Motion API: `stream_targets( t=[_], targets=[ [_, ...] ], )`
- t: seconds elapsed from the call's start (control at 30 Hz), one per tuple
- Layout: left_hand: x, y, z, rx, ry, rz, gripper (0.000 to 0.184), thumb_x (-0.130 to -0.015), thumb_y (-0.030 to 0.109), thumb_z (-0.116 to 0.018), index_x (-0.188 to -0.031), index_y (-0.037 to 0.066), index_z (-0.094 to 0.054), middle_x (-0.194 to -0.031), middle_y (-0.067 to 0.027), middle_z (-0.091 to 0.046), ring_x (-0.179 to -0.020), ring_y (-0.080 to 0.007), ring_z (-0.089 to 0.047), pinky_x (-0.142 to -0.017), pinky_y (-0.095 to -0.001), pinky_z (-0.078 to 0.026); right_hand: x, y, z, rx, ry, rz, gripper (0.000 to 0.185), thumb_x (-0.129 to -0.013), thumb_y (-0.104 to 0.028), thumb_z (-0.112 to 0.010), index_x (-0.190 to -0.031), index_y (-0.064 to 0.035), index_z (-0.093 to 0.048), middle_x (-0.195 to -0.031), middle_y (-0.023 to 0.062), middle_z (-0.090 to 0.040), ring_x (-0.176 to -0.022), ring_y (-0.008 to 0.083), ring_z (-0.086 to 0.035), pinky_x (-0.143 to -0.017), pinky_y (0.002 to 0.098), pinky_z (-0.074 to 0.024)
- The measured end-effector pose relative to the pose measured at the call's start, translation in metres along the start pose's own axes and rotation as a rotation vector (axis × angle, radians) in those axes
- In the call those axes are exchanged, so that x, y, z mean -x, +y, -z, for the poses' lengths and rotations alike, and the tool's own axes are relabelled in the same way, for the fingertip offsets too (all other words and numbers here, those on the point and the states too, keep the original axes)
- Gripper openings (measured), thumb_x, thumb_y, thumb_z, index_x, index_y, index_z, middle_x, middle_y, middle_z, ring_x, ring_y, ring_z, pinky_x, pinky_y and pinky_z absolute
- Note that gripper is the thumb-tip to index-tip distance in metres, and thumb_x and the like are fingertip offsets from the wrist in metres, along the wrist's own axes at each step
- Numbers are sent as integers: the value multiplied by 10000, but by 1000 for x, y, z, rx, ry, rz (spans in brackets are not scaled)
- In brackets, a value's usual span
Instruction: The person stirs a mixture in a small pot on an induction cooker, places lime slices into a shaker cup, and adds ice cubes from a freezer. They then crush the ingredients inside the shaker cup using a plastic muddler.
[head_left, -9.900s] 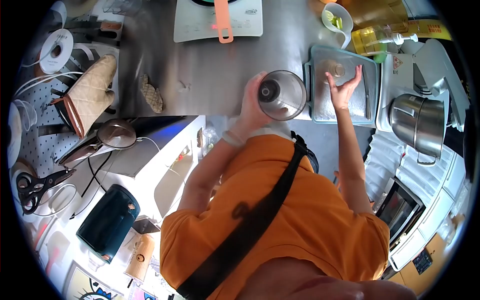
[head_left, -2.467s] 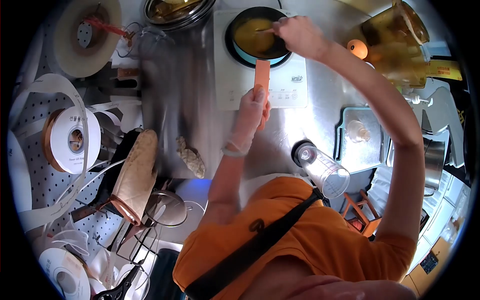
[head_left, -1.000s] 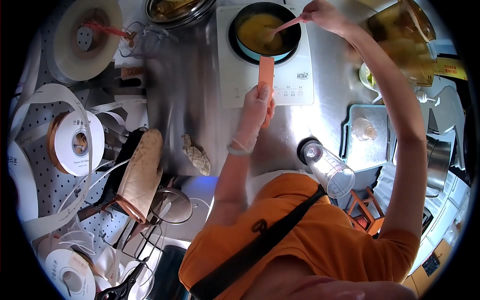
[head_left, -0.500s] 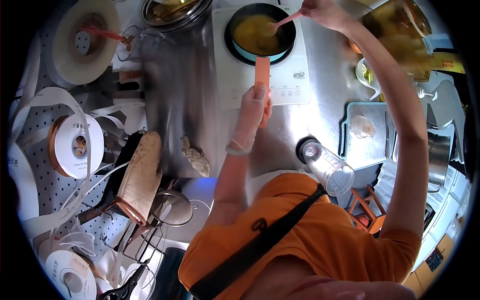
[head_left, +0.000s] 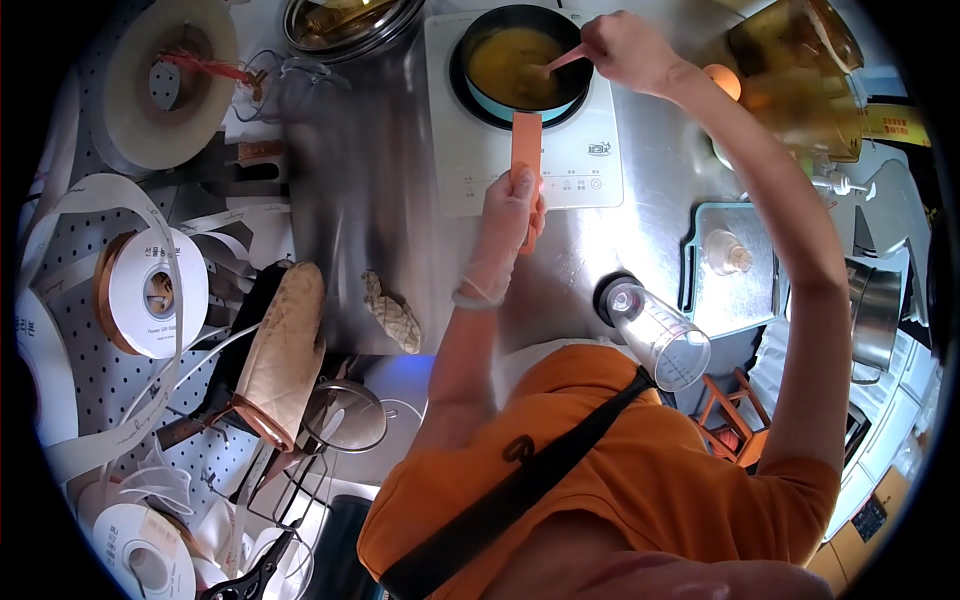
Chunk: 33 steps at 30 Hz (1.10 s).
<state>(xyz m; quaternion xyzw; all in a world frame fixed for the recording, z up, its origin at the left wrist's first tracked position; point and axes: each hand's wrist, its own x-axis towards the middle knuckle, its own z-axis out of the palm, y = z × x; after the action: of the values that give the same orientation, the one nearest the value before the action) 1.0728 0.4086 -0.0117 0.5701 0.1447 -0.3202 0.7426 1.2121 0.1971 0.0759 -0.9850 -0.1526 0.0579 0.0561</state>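
Note:
A small dark pan (head_left: 575, 85) with a light blue outside stands on the white cooktop (head_left: 480, 185), holding yellow liquid (head_left: 505, 65). My left hand (head_left: 508, 205), in a clear glove, is wrapped round the pan's orange handle (head_left: 526, 145). At the pan's upper right, my right hand (head_left: 628, 50) grips a pink spoon-like utensil (head_left: 566, 59), whose tip dips into the liquid. The utensil's end inside my fist is hidden. Below right of the cooktop stands a clear measuring cup (head_left: 665, 345) with a dark base.
A blue-rimmed tray (head_left: 743, 300) with a clear object lies at the right, beyond the cup. Amber containers (head_left: 785, 80) and a round orange thing (head_left: 722, 82) stand at the upper right. At the left are an oven mitt (head_left: 285, 355), a crumpled cloth (head_left: 391, 313) and ribbon spools (head_left: 165, 290).
Compared with half a second ago, my right hand is lower and slightly left, and the utensil slants more steeply. My left hand keeps its hold. Earlier, my left hand held the clear cup.

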Motion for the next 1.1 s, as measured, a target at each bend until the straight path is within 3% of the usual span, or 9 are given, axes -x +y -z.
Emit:
stream_targets(
  t=[0.07,0.27,0.33,0.37,0.67,0.9,0.97,1.1],
  targets=[
    [3,4,-1,-28,9,31,311,-989,305,-393,-855,56,-523,-625,-20,-500,-480,-103,-458,-470,-242,-374,-1,-1,-2,46,-15,13,144,-746,-113,-610,-728,23,-657,-719,252,-615,-711,402,-628,-660,460,-511],
    [3,6,-2,-43,8,27,291,-998,272,-397,-884,38,-527,-625,-35,-495,-458,-87,-459,-427,-220,-380,10,-10,1,-4,23,95,110,-786,-108,-612,-802,-6,-650,-793,192,-642,-809,362,-619,-714,431,-498],
    [7,12,-5,-61,23,37,299,-992,287,-394,-871,47,-524,-624,-25,-492,-471,-94,-457,-450,-231,-374,11,-12,-13,72,171,170,56,-759,-60,-601,-734,-11,-612,-719,187,-615,-725,371,-603,-652,449,-491],
    [9,13,-6,-75,39,51,307,-986,303,-390,-857,57,-521,-622,-16,-489,-484,-101,-455,-474,-242,-368,6,-5,-12,-3,102,164,57,-758,-71,-614,-757,-15,-621,-700,185,-614,-678,370,-603,-626,444,-497],
    [3,6,-3,-39,27,51,314,-980,317,-398,-861,58,-531,-623,-15,-488,-482,-97,-450,-477,-236,-368,16,-20,-10,62,192,211,45,-760,-72,-618,-742,-31,-626,-696,176,-622,-680,362,-612,-623,440,-504],
    [3,5,-3,-52,25,66,307,-979,317,-412,-865,58,-532,-637,-12,-496,-474,-101,-452,-473,-240,-375,19,-26,0,84,132,135,50,-762,-87,-628,-762,-37,-630,-704,169,-623,-703,355,-618,-632,439,-509],
    [0,1,-2,7,19,23,291,-986,275,-415,-837,47,-516,-620,-39,-481,-434,-94,-433,-396,-228,-355,20,-25,-5,86,168,199,50,-761,-86,-628,-759,-36,-625,-708,167,-624,-696,352,-618,-633,436,-511],
    [1,2,-3,6,23,8,286,-986,270,-413,-832,51,-514,-618,-39,-480,-437,-94,-435,-396,-229,-355,20,-29,4,-28,144,177,46,-762,-74,-624,-755,-29,-618,-708,173,-621,-695,357,-615,-625,442,-507]
  ],
)
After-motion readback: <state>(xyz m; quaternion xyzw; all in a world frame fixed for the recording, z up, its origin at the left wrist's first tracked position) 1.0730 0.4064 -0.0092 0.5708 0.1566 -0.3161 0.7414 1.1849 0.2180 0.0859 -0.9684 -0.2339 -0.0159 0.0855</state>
